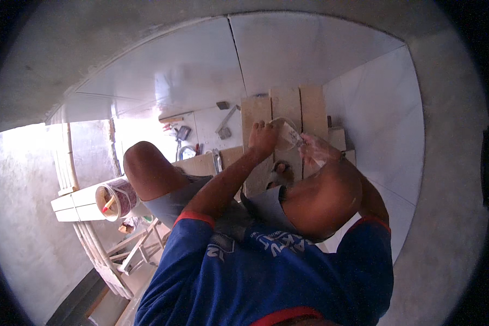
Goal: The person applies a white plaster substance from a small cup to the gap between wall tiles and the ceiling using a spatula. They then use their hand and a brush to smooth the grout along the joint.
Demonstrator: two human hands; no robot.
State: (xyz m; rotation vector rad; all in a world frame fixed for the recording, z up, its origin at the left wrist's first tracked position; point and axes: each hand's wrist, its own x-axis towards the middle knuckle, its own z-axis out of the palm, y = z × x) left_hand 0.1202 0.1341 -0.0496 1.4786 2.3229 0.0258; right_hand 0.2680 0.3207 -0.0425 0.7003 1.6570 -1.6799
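Observation:
My left hand (262, 138) is closed on the rim of a small, translucent container (281, 144) in front of me, between my knees. A pale, smeared scraper (290, 132) lies across the container's opening, its handle in my closed right hand (315, 149). The container's contents are too unclear to name. Beneath my hands are beige boards (311, 106); part of my foot (281, 173) shows on them.
A bucket (116, 202) with a red-tipped tool stands at left, by pale planks (65, 209) and a wooden frame (144, 244). Assorted tools (183, 133) lie beyond my left knee. Glossy tiled surfaces (375, 119) border the boards behind and at right.

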